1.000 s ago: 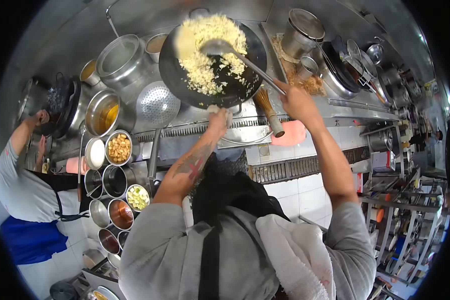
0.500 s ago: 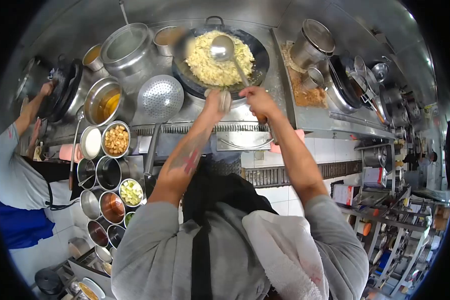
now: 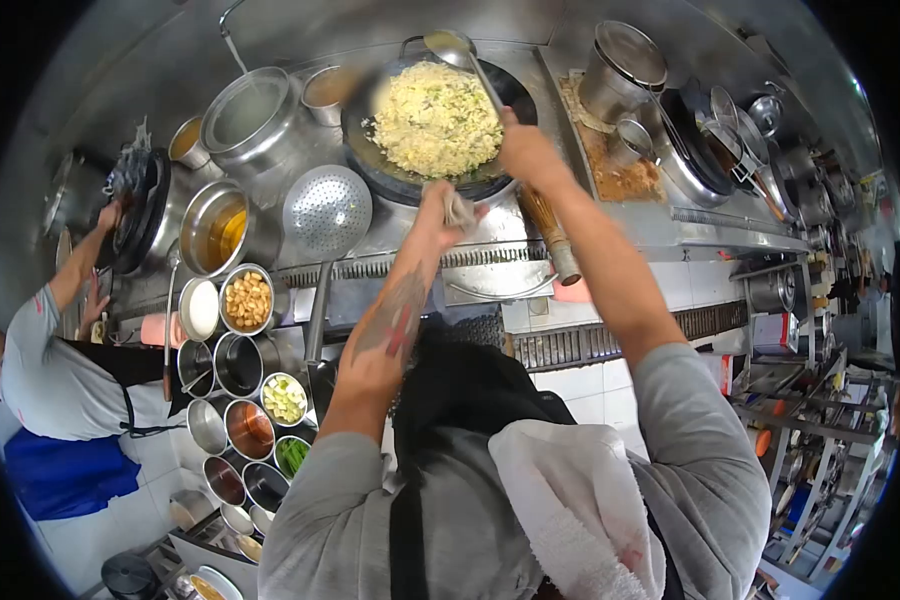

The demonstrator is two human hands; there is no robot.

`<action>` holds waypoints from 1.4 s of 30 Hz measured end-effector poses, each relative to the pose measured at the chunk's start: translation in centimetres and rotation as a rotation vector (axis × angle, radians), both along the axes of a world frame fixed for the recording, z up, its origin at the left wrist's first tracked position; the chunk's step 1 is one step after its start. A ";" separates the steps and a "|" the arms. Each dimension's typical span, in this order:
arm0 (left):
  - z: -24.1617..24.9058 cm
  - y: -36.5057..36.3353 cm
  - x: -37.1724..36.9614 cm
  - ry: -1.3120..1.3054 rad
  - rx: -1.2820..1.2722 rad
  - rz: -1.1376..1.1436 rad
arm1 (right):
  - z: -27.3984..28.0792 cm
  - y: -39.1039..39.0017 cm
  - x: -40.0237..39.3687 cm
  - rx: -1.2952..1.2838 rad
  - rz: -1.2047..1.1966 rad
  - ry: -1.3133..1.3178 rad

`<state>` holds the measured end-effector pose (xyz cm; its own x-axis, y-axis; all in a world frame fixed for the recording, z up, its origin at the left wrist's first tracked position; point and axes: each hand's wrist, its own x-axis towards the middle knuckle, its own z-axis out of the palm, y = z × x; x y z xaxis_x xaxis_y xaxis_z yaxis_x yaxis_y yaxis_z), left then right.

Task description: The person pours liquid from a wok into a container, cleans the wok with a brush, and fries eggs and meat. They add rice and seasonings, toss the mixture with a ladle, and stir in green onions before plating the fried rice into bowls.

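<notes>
A large black wok [image 3: 521, 92] holds a heap of yellow fried rice [image 3: 436, 120] with green bits in it. My left hand [image 3: 434, 212] is closed on a folded cloth [image 3: 460, 211] against the wok's near rim; any handle beneath is hidden. Closed round the long handle of a ladle [image 3: 451, 46] is my right hand [image 3: 532, 157], to the right of the wok. The ladle's bowl is over the wok's far rim, above and beyond the rice. Its wooden handle end sticks out below my right wrist.
Left of the wok lies a perforated strainer [image 3: 328, 212]. Pots stand beyond it, including one with yellow liquid [image 3: 212, 225]. Several ingredient tins, one with diced brown pieces [image 3: 249, 301], line the left. A co-worker [image 3: 80, 370] stands far left. Lidded pot [image 3: 625, 75] at right.
The ladle has moved from over the rice to the wok's far rim. My right hand has shifted forward and slightly right. My left hand stays by the near rim with the cloth.
</notes>
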<state>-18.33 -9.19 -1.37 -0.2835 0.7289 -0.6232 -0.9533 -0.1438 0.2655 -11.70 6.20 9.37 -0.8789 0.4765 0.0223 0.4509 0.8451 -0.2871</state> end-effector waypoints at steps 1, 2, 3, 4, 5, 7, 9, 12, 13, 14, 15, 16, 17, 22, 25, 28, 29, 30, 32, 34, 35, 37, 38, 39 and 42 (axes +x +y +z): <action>-2.4 2.5 -1.4 0.044 -0.079 0.079 | -0.2 -0.8 -0.2 -0.014 -0.080 -0.124; -4.0 4.1 -1.9 0.087 -0.158 0.158 | -3.3 -0.3 -0.1 -0.046 -0.030 -0.153; -4.4 4.4 -2.4 0.092 -0.159 0.149 | -3.2 -1.8 2.3 -0.083 -0.016 -0.183; -4.6 4.3 -3.1 0.107 -0.082 0.104 | -3.6 -1.7 5.4 -0.038 0.066 -0.156; -5.0 4.3 -3.1 0.115 -0.008 0.060 | -4.0 -0.8 9.1 0.006 0.150 -0.135; -6.9 6.5 -3.7 0.112 -0.056 0.207 | 0.5 1.3 14.7 0.047 0.164 -0.158; -9.2 5.2 -5.2 0.230 -0.140 0.178 | 6.1 -0.2 17.7 0.260 0.096 -0.198; -7.2 0.3 -2.4 0.275 -0.076 0.110 | 15.4 0.0 23.1 0.499 0.224 -0.224; -6.4 -1.5 -1.2 0.285 -0.035 0.043 | 20.3 -0.5 25.4 0.395 0.237 -0.233; -4.6 -4.4 3.7 0.292 -0.069 0.115 | 25.2 -1.0 27.3 0.239 0.198 -0.315; -1.1 -6.0 7.5 0.305 -0.099 0.194 | 28.1 -0.9 28.2 0.089 0.162 -0.390; 2.9 -5.4 7.2 0.318 -0.092 0.200 | 28.0 -0.4 28.4 0.098 0.165 -0.377; 6.3 -5.3 7.1 0.219 -0.110 0.185 | 27.4 -0.1 28.6 0.170 0.262 -0.323; -2.4 0.4 2.8 0.214 -0.072 0.213 | 14.0 0.0 18.7 0.226 0.275 -0.291; -9.5 -1.0 6.2 0.412 -0.019 0.220 | 7.8 -2.6 16.3 0.277 0.031 -0.195; -8.9 -2.3 7.6 0.505 -0.149 0.271 | 11.2 -1.6 19.2 0.334 0.070 -0.149; -8.8 -2.4 6.5 0.502 -0.110 0.351 | 14.5 -1.5 20.2 0.371 0.122 -0.205; -8.8 -2.9 5.5 0.494 -0.080 0.428 | 18.8 -1.6 21.3 0.399 0.175 -0.264; -4.1 -4.0 3.8 0.383 -0.115 0.327 | 25.7 -2.4 23.4 0.393 0.175 -0.331; 0.5 -5.3 4.3 0.337 -0.073 0.312 | 29.9 -1.5 25.0 0.355 0.225 -0.424; 4.2 -6.4 6.2 0.338 -0.138 0.242 | 32.3 -4.7 23.6 0.255 -0.026 -0.613; 6.5 -6.8 6.0 0.331 -0.220 0.180 | 28.8 -2.4 23.3 0.304 0.273 -0.437; 6.9 -4.6 3.6 0.240 -0.203 0.226 | 25.3 -2.2 21.0 0.276 0.238 -0.446; 7.2 -2.9 1.7 0.149 -0.183 0.269 | 21.9 -2.0 18.7 0.248 0.202 -0.454; -6.5 -1.1 2.2 0.305 -0.117 0.296 | 11.7 -1.7 14.0 0.194 0.119 -0.275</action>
<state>-16.18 -10.27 -7.83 -0.6534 0.5181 -0.5519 -0.7509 -0.3512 0.5593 2.30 4.45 21.09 -0.9138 0.3803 -0.1428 0.3839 0.9234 0.0026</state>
